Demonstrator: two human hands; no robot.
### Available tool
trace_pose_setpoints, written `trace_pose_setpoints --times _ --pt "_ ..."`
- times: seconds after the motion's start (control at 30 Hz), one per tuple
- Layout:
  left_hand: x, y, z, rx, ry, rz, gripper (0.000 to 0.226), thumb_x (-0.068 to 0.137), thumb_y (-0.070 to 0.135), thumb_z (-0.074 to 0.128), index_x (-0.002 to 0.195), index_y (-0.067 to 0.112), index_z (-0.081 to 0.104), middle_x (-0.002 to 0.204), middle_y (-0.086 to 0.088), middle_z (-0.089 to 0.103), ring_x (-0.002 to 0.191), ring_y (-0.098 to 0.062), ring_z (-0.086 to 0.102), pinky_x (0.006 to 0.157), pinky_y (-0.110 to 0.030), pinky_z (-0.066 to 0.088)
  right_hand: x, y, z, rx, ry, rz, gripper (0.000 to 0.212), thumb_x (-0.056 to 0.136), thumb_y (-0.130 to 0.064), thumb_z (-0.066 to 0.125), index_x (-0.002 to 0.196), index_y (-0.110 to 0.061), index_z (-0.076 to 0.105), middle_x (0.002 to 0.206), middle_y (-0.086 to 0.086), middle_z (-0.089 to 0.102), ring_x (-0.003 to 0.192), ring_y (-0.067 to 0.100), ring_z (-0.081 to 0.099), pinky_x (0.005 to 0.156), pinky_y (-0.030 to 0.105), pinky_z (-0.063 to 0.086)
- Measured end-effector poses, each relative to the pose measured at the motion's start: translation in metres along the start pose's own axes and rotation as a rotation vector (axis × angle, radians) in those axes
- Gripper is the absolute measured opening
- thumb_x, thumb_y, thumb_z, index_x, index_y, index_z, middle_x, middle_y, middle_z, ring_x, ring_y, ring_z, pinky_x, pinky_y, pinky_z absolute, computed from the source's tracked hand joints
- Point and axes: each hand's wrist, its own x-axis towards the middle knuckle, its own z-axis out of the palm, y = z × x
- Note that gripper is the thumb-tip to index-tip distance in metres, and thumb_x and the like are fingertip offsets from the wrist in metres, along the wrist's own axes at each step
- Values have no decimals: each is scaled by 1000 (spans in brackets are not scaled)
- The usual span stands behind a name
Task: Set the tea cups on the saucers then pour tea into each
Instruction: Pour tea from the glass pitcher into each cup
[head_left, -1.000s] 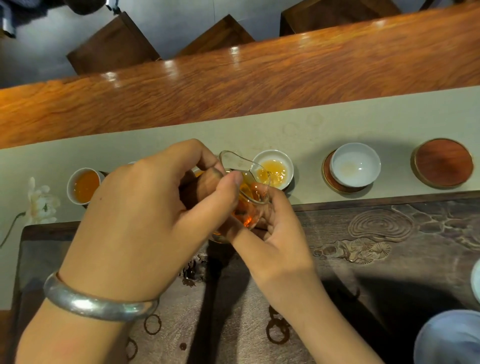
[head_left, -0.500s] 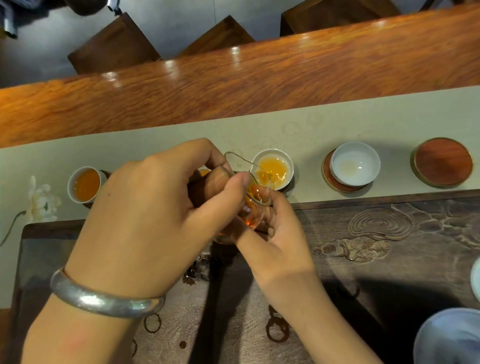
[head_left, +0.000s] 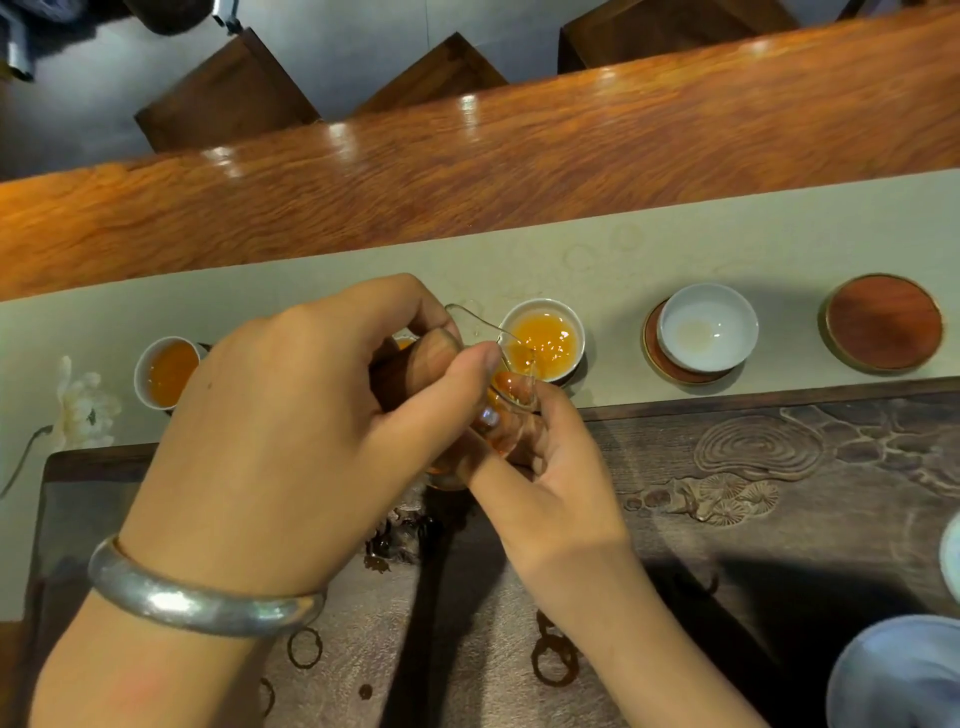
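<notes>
Change: the tea cup being filled (head_left: 543, 341) is holding more amber tea than a second ago, and the glass pitcher (head_left: 485, 364) is tipping further, its spout now reaching over that cup's near rim.
Left hand: the left hand (head_left: 291, 431) is curling around the pitcher's wooden handle (head_left: 415, 364), thumb pressing on top.
Right hand: the right hand (head_left: 540, 467) is cupping the pitcher's body from below, fingers wrapping the glass.
Cups: a full tea cup (head_left: 167, 371) is sitting toward the worktop's left end; an unfilled tea cup (head_left: 707, 327) is resting on its saucer (head_left: 655, 358) (a pale trace in its bottom); a bare saucer (head_left: 884, 323) is lying nearest the right edge.
Hidden: another cup is showing only as an orange sliver behind the left hand; the filled cups' saucers are barely peeking out.
Cut off: pale vessels at the lower right corner are running out of view.
</notes>
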Motion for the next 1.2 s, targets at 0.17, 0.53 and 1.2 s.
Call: trace_pose_setpoints --times 0.17,0.53,1.2 --pt "1 -1 2 -17 17 11 27 81 57 57 77 31 59 50 8 61 51 -14 56 42 -31 43 0 -1 -1 -4 -4 13 61 61 -58 79 117 -43 62 109 -11 77 103 5 74 93 33 57" --pt "8 3 8 -229 -47 6 21 77 42 63 83 22 63 69 22 54 64 17 48 58 6 32 2 -1 0 25 -5 25 55 64 -52 79 116 -40 65 110 -11 78 103 3 73 92 29 54" --pt "10 2 3 -227 -45 61 21 78 48 54 82 28 56 68 24 52 66 15 47 59 7 33 2 -3 4 45 -2 42 66 60 -53 79 121 -33 64 110 -7 78 104 6 74 94 32 56"
